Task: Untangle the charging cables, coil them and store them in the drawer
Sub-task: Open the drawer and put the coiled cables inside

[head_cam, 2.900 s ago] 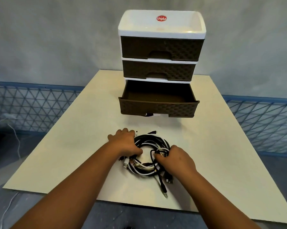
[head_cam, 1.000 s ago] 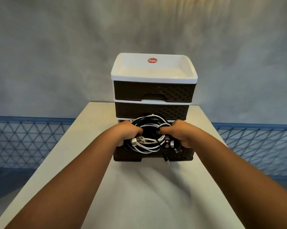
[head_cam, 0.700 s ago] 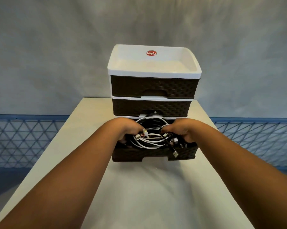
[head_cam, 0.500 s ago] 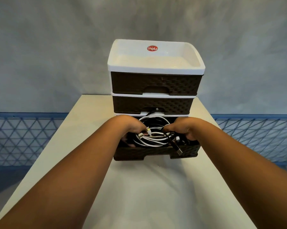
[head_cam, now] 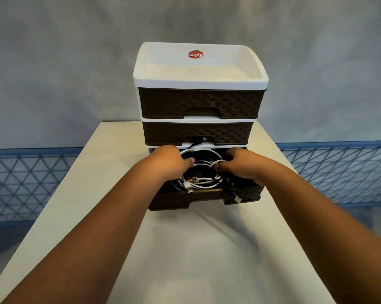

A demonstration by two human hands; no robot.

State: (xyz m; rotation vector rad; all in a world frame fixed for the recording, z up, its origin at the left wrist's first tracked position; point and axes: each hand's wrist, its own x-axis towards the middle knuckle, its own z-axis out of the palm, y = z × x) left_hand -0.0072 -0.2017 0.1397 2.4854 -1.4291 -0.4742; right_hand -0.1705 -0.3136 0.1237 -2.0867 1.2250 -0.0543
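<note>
From my remote seat I judge the task close to finished: the cables (head_cam: 201, 170) are already gathered into one round coil of black and white strands and sit inside the open bottom drawer (head_cam: 207, 197) of the drawer unit (head_cam: 200, 102). My left hand (head_cam: 168, 163) has its grip curled over the coil's left side, and my right hand (head_cam: 240, 165) has its grip closed on the right side, fingers hooked among the strands. What remains, in my estimate, is to let go, tuck in the loose ends and push the drawer shut. Three ends are untidy: a black plug (head_cam: 236, 198) hangs over the drawer's front edge, a white plug (head_cam: 188, 188) lies against the front lip, and a black tip (head_cam: 201, 140) pokes up in front of the middle drawer's handle notch; any of these could catch on closing. The cables look smooth, thin and springy. The drawers are dark brown plastic moulded in a basket-weave pattern, the frame and recessed top tray (head_cam: 200, 69) glossy white with rounded corners and a red oval label (head_cam: 195, 54). The desk (head_cam: 196, 249) is a pale, matt, flat panel.
</note>
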